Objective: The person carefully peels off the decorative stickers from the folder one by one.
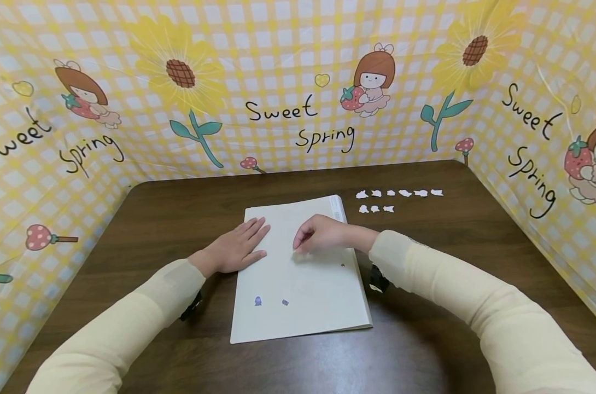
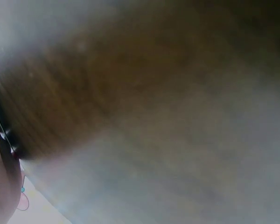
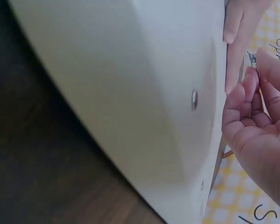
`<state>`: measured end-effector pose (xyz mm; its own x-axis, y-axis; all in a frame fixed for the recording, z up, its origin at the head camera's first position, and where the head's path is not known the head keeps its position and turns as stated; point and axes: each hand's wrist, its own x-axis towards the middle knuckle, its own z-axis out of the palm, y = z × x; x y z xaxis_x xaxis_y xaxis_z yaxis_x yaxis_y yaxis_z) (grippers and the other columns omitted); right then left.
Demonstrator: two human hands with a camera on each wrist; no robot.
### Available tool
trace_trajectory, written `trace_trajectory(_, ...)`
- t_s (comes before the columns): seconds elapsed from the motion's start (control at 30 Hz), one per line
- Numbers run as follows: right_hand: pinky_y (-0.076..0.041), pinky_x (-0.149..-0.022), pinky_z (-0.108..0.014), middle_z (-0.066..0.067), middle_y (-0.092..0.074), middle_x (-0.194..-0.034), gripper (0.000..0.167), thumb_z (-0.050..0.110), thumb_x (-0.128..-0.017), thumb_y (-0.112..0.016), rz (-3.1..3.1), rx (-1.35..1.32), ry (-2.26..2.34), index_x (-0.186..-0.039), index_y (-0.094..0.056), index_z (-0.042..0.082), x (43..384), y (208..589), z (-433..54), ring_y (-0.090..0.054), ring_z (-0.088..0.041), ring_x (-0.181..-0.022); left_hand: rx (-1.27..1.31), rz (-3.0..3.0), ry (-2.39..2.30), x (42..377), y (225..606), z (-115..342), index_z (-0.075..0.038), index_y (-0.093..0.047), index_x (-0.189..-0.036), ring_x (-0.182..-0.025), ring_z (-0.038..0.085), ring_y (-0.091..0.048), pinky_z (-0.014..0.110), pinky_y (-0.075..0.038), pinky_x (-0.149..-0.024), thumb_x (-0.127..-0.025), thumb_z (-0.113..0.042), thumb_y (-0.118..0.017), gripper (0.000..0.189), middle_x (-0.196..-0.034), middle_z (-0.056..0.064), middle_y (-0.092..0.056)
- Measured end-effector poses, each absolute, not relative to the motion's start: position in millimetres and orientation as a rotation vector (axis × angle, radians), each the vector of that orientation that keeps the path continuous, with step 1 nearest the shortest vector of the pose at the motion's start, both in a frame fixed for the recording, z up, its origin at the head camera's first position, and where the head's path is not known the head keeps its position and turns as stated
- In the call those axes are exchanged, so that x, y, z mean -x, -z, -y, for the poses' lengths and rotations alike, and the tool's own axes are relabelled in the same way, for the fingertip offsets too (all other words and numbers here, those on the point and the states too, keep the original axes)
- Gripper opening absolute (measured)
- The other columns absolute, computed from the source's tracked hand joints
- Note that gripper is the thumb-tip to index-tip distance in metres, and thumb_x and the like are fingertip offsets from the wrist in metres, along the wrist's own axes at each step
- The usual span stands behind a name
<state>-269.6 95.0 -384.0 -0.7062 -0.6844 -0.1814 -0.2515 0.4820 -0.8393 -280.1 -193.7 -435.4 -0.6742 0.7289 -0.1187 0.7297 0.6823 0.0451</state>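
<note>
A large white booklet or folder [image 1: 310, 306] lies on the table. My left hand [image 1: 236, 246] rests on its left edge with straight, spread fingers; in the left wrist view mostly blur shows. Above the middle of the sheet, my right hand [image 1: 320, 234] pinches a small cut-out sticker [image 3: 252, 59] between thumb and fingertips, its dark printed figure showing in the right wrist view. Near the sheet's lower edge lie a purple sticker [image 1: 258, 301] and a smaller purplish one [image 1: 285, 302]. A tiny dark sticker [image 1: 343, 265] sits by the right edge, below my right wrist.
Several white cut-out pieces [image 1: 405, 193] lie in two rows on the brown table [image 1: 426, 339], right of the booklet's far end. A yellow checked cloth [image 1: 278, 65] with printed flowers and figures walls the table at the back and both sides.
</note>
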Motion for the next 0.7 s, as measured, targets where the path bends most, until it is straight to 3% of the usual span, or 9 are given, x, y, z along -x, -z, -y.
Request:
trace_trajectory(0.3,-0.048,-0.070,-0.025,0.000,-0.071,-0.083,0.006,0.007,-0.087,-0.073,-2.261,0.713,1.195,-0.092,-0.075,0.006,269.8,380.4,-112.6,-0.058,-0.013,-0.074,-1.195,-2.750,0.028,281.0,435.3,193.7,-0.006,-0.012,-0.156,-0.147,0.032,-0.004,0.047,-0.013,-0.116,-0.102,-0.056,-0.026,0.075,-0.161,0.016,-0.005)
trace_trajectory(0.7,-0.044,-0.066,-0.026,-0.005,-0.062,-0.080,0.009,0.000,-0.085,-0.073,-2.195,0.593,1.427,-0.091,-0.066,0.001,279.2,382.1,-143.9,-0.053,-0.017,-0.075,-1.209,-2.754,0.010,278.4,432.1,192.9,-0.004,-0.013,-0.156,-0.147,0.033,-0.006,0.047,-0.012,-0.116,-0.103,-0.050,-0.032,0.072,-0.161,0.017,-0.007)
